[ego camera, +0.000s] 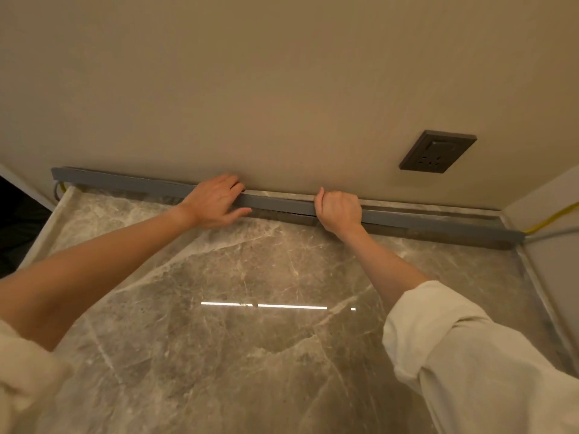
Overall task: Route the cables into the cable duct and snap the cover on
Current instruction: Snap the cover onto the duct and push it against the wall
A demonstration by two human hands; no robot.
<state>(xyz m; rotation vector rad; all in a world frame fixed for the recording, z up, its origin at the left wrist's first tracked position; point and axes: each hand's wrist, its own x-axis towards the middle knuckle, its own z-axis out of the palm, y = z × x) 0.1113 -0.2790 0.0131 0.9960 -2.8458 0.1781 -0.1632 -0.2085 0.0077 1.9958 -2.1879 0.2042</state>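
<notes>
A long grey cable duct (125, 180) runs along the back of the marble counter, against the beige wall. Its grey cover (279, 203) lies along the top of it. My left hand (216, 200) rests over the duct near its middle, fingers curled behind it and thumb stretched along the front. My right hand (340, 209) is closed around the cover a little to the right, fingers wrapped over the top. A yellow cable (551, 217) leaves the duct's right end. Another bit of yellow cable (62, 187) shows at the left end.
A dark wall socket (437, 151) sits on the wall above and right of my hands. The marble counter (250, 308) spreads toward me, with a raised rim at left and right. A white side wall (551, 264) closes the right.
</notes>
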